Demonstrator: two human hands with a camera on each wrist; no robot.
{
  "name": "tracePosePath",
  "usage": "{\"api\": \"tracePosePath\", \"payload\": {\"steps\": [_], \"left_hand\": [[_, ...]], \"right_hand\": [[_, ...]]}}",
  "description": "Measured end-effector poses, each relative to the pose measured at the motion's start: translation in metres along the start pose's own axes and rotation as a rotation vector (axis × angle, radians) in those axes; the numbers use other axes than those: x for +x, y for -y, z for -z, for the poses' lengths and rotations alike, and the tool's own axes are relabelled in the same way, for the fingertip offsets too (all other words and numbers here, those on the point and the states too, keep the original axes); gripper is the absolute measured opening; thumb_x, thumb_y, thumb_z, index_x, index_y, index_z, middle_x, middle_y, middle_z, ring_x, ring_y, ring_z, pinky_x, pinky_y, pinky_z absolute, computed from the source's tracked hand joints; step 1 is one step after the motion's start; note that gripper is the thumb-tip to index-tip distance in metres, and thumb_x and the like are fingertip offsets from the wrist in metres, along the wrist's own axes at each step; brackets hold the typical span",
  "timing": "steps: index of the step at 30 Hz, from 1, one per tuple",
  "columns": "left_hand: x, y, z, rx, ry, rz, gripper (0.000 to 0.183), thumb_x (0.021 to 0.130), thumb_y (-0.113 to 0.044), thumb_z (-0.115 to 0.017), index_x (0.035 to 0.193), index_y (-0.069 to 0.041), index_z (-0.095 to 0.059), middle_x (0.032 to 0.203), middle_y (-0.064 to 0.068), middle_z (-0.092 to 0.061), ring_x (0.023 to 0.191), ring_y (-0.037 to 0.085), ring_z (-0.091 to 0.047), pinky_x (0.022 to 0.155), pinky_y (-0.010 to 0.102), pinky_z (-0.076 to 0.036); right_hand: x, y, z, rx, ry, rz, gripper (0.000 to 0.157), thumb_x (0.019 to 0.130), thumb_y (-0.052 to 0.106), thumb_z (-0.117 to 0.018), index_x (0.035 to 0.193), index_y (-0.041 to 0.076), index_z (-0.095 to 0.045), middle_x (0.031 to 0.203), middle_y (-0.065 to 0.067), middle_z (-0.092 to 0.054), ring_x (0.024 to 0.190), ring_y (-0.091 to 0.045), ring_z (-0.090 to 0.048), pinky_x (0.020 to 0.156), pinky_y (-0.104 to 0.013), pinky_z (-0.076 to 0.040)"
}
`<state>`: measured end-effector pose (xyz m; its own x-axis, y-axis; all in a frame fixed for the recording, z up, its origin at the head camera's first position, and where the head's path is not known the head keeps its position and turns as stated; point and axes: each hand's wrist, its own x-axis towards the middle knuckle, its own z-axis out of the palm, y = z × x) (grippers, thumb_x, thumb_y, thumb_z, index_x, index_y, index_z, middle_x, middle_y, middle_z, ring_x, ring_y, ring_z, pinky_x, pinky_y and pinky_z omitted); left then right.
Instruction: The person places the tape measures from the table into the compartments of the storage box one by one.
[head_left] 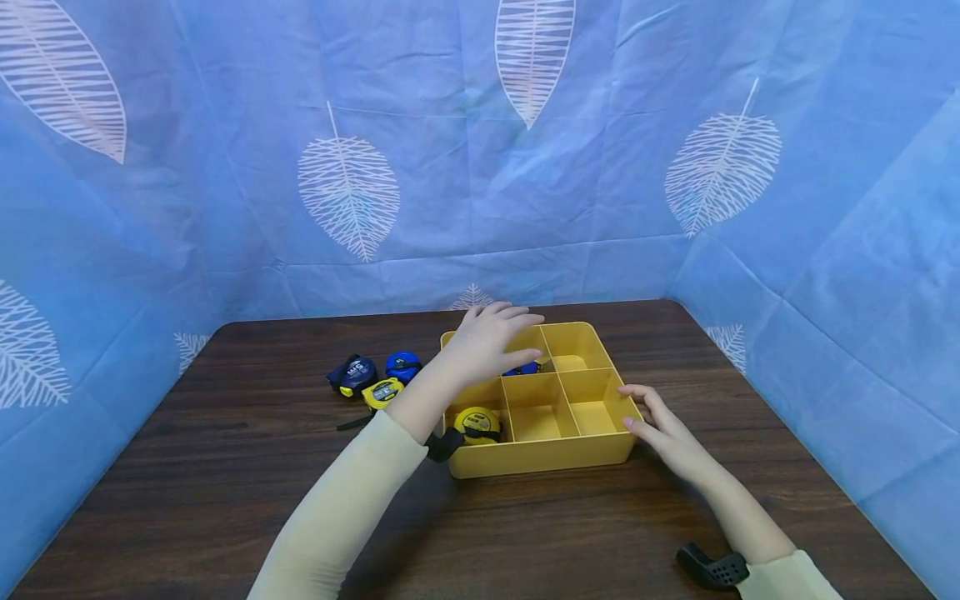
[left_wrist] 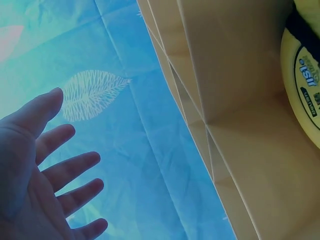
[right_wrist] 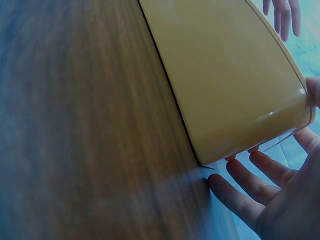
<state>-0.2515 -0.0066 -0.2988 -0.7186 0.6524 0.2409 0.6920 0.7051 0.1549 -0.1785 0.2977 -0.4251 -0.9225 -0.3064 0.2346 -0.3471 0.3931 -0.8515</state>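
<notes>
A yellow divided box (head_left: 543, 454) rests on the table. My left hand (head_left: 491, 340) is above its back left part, fingers spread and holding nothing; the left wrist view shows that hand (left_wrist: 47, 175) with its palm bare. At the box's right side, my right hand (head_left: 667, 433) holds the wall near the front corner, thumb at the rim and fingers (right_wrist: 245, 192) along the outside. One yellow tape measure (head_left: 477, 423) lies in the front left compartment. Partly hidden under my left hand, a blue tape measure (head_left: 523, 368) sits in a back compartment.
Left of the box lie a dark blue tape measure (head_left: 357, 373), a blue tape measure (head_left: 402, 365) and a yellow tape measure (head_left: 382, 392) with a black strap. A blue leaf-print cloth (head_left: 465, 192) hangs behind and beside the dark wooden table (head_left: 187, 467).
</notes>
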Motion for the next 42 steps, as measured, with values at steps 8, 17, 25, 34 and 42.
{"api": "tracePosePath", "payload": {"steps": [8, 17, 25, 34, 42], "left_hand": [[-0.012, 0.004, -0.001, -0.002, -0.031, 0.026, 0.057, 0.095, -0.049, -0.054, 0.146, -0.027, -0.043, 0.152, 0.003, -0.034, 0.142, 0.026, -0.019, 0.111, 0.055, -0.011], [-0.025, 0.009, 0.002, 0.014, -0.083, 0.075, 0.058, 0.094, -0.052, -0.052, 0.147, -0.028, -0.041, 0.153, 0.002, -0.031, 0.143, 0.024, -0.016, 0.111, 0.056, -0.009], [-0.036, 0.021, -0.004, 0.011, -0.101, 0.103, 0.058, 0.094, -0.050, -0.055, 0.146, -0.029, -0.042, 0.153, 0.002, -0.031, 0.143, 0.026, -0.017, 0.110, 0.059, -0.009], [-0.050, 0.037, -0.001, -0.031, -0.135, 0.142, 0.060, 0.094, -0.051, -0.053, 0.148, -0.027, -0.040, 0.153, 0.005, -0.032, 0.142, 0.031, -0.019, 0.108, 0.062, -0.012], [-0.064, 0.052, 0.005, -0.069, -0.155, 0.212, 0.062, 0.094, -0.051, -0.054, 0.149, -0.027, -0.038, 0.154, 0.006, -0.029, 0.143, 0.032, -0.014, 0.108, 0.063, -0.003]], "right_hand": [[0.001, 0.000, -0.001, -0.007, -0.003, 0.004, 0.043, 0.100, 0.009, -0.047, 0.139, -0.001, -0.032, 0.138, -0.023, -0.031, 0.118, -0.038, -0.038, 0.079, -0.024, -0.047], [0.001, 0.001, -0.001, -0.008, -0.008, -0.003, 0.043, 0.100, 0.008, -0.048, 0.139, -0.001, -0.033, 0.138, -0.023, -0.031, 0.120, -0.039, -0.037, 0.080, -0.023, -0.047], [0.001, 0.000, 0.000, -0.019, -0.011, 0.005, 0.043, 0.100, 0.008, -0.047, 0.139, -0.001, -0.033, 0.138, -0.022, -0.031, 0.122, -0.038, -0.035, 0.082, -0.021, -0.045], [0.001, 0.000, -0.001, -0.019, -0.013, 0.012, 0.042, 0.100, 0.009, -0.047, 0.139, 0.000, -0.033, 0.138, -0.021, -0.032, 0.120, -0.036, -0.036, 0.080, -0.023, -0.046], [0.001, 0.000, -0.002, -0.025, -0.011, 0.020, 0.042, 0.100, 0.007, -0.047, 0.140, -0.001, -0.033, 0.138, -0.022, -0.032, 0.121, -0.037, -0.034, 0.080, -0.023, -0.046]]}}
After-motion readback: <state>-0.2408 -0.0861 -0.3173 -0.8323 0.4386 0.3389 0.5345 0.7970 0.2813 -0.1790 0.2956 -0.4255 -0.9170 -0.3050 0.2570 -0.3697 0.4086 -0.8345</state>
